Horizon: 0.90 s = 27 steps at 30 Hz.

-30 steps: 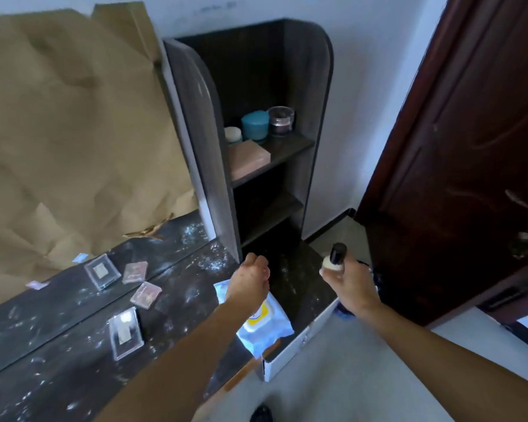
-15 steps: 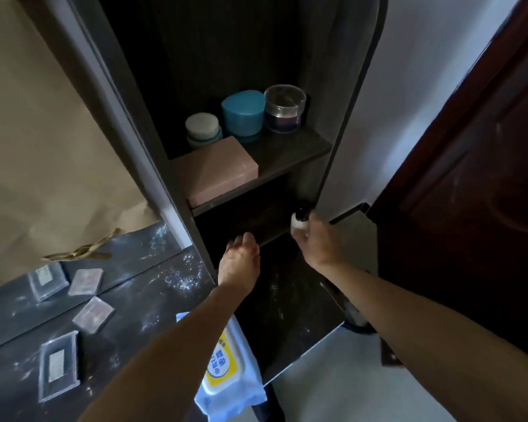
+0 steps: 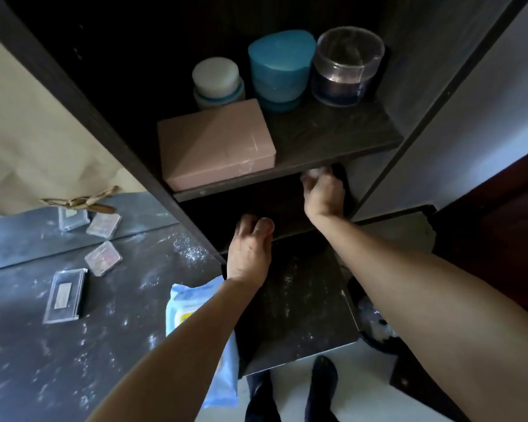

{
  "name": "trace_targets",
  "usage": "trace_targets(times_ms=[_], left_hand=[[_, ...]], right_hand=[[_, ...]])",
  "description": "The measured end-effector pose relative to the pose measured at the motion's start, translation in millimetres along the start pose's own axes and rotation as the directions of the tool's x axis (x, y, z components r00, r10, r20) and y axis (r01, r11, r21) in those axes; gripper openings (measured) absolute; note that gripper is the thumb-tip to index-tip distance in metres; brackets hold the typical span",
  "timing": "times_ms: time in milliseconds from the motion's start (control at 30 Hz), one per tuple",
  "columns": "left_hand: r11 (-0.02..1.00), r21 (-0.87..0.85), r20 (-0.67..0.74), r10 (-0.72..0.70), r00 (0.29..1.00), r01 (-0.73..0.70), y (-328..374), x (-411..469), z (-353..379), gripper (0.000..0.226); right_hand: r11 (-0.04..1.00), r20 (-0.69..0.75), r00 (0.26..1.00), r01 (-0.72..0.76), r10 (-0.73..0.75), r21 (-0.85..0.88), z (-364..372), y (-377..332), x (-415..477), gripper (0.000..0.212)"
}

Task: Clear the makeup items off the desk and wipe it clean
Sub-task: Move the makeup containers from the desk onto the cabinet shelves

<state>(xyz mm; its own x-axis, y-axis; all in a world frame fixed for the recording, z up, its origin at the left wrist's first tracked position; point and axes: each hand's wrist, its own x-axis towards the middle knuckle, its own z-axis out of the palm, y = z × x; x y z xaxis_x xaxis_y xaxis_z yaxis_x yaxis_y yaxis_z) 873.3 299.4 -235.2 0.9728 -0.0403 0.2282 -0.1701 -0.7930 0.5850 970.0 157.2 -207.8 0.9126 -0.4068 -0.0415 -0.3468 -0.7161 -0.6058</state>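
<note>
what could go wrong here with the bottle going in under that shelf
1. The bottle in the right hand is tight under the upper shelf edge; it may knock it and slip from the grip.
2. The left forearm lies over the wipes near the desk edge and could sweep them off.

Both bare forearms stretched forward; left hand (image 3: 250, 251) palm down, fingers loosely curled, holding nothing; right hand (image 3: 323, 194) further ahead, fingers curled round a small pale bottle (image 3: 314, 172)
</note>
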Motion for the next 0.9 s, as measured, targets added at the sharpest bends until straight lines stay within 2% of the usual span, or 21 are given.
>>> trace_targets(times_ms=[167,333,400,467,533,633,700,800,900], left_hand=[[0.998,0.053,-0.074,-0.022,0.997,0.026,1,-16,11,0.041],[0.984,0.166,0.005,-0.064,0.998,0.062,5,-27,16,0.053],[0.975,0.212,0.041,-0.071,0.997,0.061,11,-22,16,0.058],[0.965,0.259,0.100,-0.070,0.993,0.042,17,-11,15,0.064],[0.954,0.298,0.160,-0.077,0.984,0.027,22,3,17,0.069],[0.963,0.269,0.210,-0.061,0.976,0.002,31,23,25,0.074],[0.972,0.233,0.246,-0.030,0.969,-0.029,38,33,34,0.076],[0.973,0.213,0.291,0.020,0.956,-0.086,51,41,44,0.078],[0.955,0.268,0.328,0.031,0.944,-0.124,61,46,51,0.078]], right_hand=[[1.000,0.052,0.999,-0.010,0.010,-0.014,1,-1,8,0.027],[0.997,0.116,0.991,0.062,-0.066,0.040,-12,19,-16,0.050],[0.989,0.146,0.978,0.144,-0.146,0.026,-18,41,-33,0.052],[0.940,0.139,0.931,0.340,-0.337,0.000,-25,66,-48,0.048],[0.856,0.167,0.848,0.516,-0.503,-0.039,-30,91,-56,0.045],[0.752,0.270,0.753,0.646,-0.601,-0.128,-37,119,-56,0.045],[0.696,0.290,0.710,0.698,-0.641,-0.171,-42,133,-57,0.048],[0.700,0.280,0.721,0.688,-0.633,-0.189,-48,150,-54,0.047],[0.736,0.252,0.755,0.651,-0.605,-0.184,-53,167,-48,0.044]])
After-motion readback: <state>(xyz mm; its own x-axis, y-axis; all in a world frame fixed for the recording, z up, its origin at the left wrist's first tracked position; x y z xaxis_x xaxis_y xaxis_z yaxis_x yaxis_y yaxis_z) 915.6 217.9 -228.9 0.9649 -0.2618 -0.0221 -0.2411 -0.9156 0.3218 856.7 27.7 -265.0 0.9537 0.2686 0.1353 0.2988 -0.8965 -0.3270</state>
